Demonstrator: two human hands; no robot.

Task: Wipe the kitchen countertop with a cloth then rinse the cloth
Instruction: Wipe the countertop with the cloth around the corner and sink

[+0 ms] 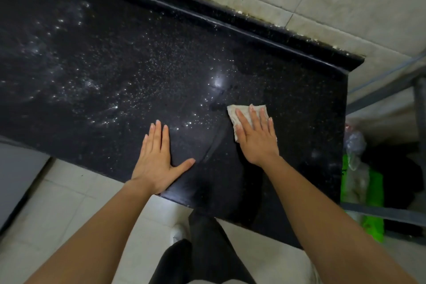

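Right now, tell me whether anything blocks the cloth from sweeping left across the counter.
Only the left hand: it rests flat on the counter near the front edge, left of the cloth under the right hand. Farther back, the counter shows only droplets, so a sweep there looks unobstructed.

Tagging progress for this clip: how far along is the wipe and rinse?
Done: the near-edge patch by the cloth looks streaked and mostly speck-free. In hand: the right hand presses the cloth flat on the countertop; the left hand rests flat to its left. Left: specks cover the middle and left; rinsing not begun, no sink visible.
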